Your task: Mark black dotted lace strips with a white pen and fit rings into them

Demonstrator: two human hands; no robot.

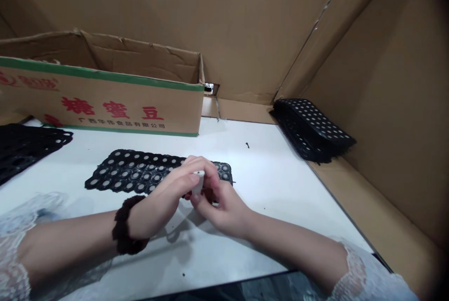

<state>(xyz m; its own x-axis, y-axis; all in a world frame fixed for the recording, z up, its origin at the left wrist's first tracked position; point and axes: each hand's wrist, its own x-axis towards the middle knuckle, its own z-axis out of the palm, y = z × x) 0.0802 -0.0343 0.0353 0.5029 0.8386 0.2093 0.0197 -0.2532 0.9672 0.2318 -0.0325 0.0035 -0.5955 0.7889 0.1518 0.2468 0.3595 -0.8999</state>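
Note:
My left hand [173,188], a dark band at its wrist, is closed with the thumb against a small white piece [198,183]. From the right, my right hand [226,205] meets it, its fingers curled and the thumb at the lower end of the same piece. What kind of thing it is I cannot make out, as the fingers cover most of it. A speck of red shows beneath. Behind and partly under the hands lies a black sheet of round cells [140,174], with pale discs in the cells.
An open cardboard box [178,109] with red lettering stands at the back left. More black sheets [28,146] lie at the left edge. A stack of dotted black sheets [312,128] leans by the right cardboard wall [396,104]. Black scraps dot the white table [280,174].

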